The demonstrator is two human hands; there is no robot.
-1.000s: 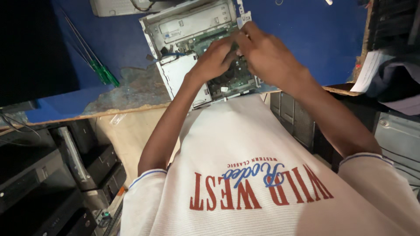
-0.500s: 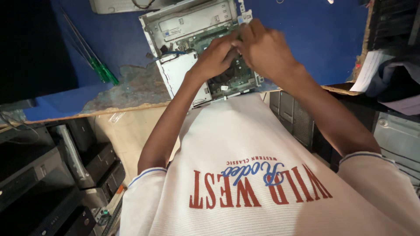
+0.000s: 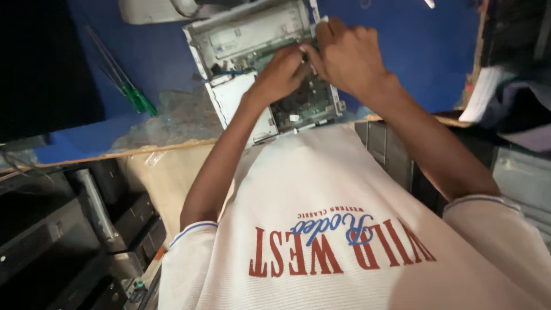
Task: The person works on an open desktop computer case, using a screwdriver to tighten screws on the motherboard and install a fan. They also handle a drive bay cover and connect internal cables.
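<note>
From the head camera, looking down past our white printed T-shirt, we see an opened desktop computer case lying flat on a blue-topped table. The case is a long grey rectangle; its long axis runs from the table's near edge away from us, tilted slightly leftward at the near end. Its open side faces up, showing a green circuit board and a pale metal panel.

Our left hand and right hand meet over the middle of the case, fingers curled and bunched close together, fingertips touching inside it. We cannot tell what, if anything, they pinch.

Left of the case, two green-handled screwdrivers lie on the table, well apart from the hands. Papers sit at the right edge.
</note>
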